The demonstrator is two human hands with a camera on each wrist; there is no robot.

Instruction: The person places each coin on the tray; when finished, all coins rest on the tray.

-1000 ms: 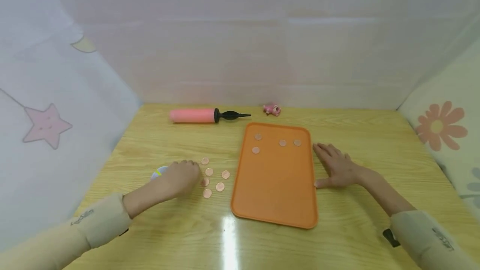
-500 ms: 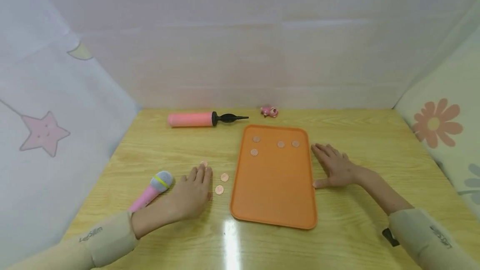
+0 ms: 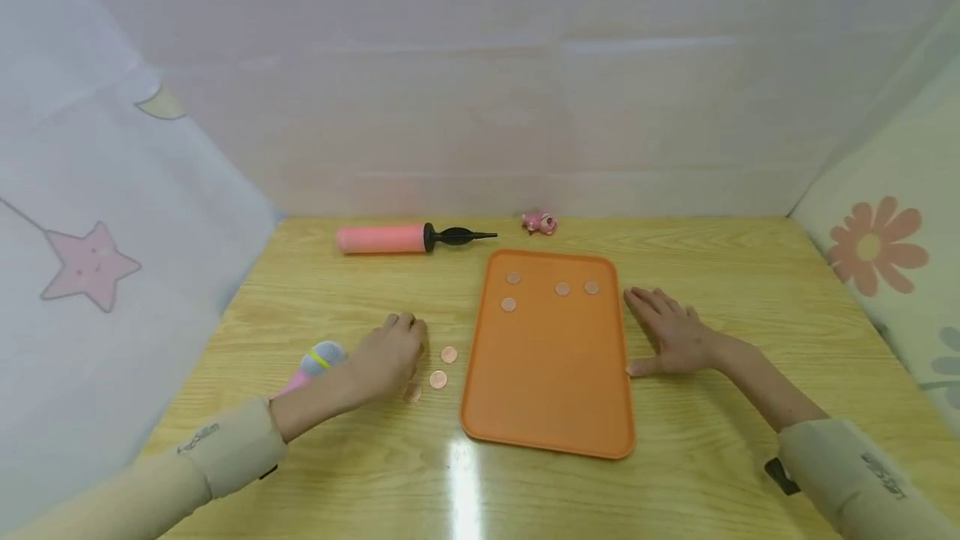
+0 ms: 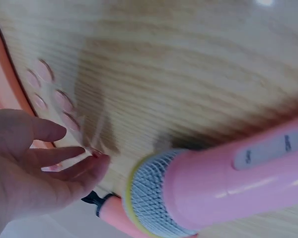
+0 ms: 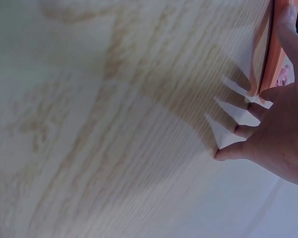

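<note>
toy microphone point(image 3: 315, 363) half hidden behind left hand point(image 3: 386, 357), coins point(image 3: 444, 367) beneath it blurred

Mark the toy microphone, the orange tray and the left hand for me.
toy microphone point(image 3: 324, 354), head view, its mesh head
orange tray point(image 3: 551, 382), head view, bare floor
left hand point(image 3: 386, 357), head view, back of the hand

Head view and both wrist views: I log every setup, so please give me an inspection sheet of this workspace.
Surface: light wood-grain table, glare at the near edge.
Job's things: flat orange plastic tray holding four round copper coins; three loose copper coins left of it.
Clutter: pink toy microphone, pink balloon pump, small pink toy figure.
Grippers: left hand over the loose coins, fingers curled; right hand flat beside the tray.
Cables: nothing seen.
Surroundings: pale cloth walls with star and flower prints.
</note>
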